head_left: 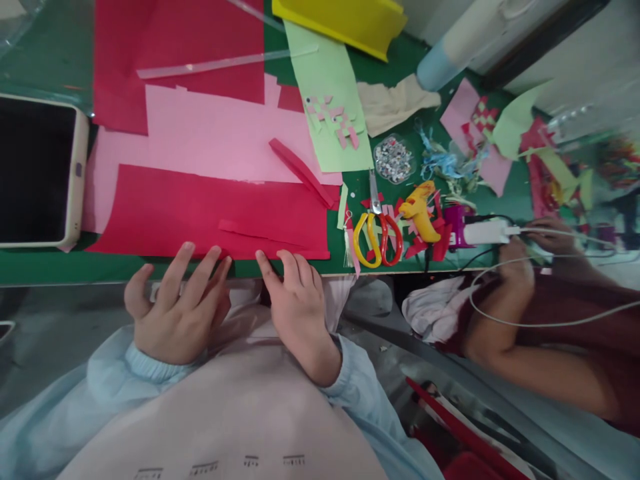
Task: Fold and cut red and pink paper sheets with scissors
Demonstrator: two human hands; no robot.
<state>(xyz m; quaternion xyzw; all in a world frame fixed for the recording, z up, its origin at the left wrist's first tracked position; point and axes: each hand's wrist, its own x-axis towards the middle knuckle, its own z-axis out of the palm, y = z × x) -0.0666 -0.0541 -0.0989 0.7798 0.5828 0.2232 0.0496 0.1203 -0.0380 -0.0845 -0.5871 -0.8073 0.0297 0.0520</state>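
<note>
Red paper (pixel 165 207) lies by the near edge of the green worktop (pixel 115 268), at 12 o'clock from both hands. It seems to be this close so the fingers can reach its long side without stretching. The left hand (pixel 175 307) has its fingers spread, with some tips on that near side. The right hand (pixel 300 300) has most of its fingers close together, tips on the same side, and one finger apart at 11 o'clock. I cannot tell if its grip pinches from below. Two hands set apart likely keep the side flat.

Going round the red paper, pink paper (pixel 215 133) is at 12 o'clock, partly under it. A red strip (pixel 303 172) lies over both near 2 o'clock. The phone (pixel 35 170) at 9 o'clock sits on some pink paper, so its weight may help hold it. The scissors (pixel 375 205) at 3 o'clock have their handles toward the person, so they look easy to grab. Just past them is the yellow glue gun (pixel 423 210).
</note>
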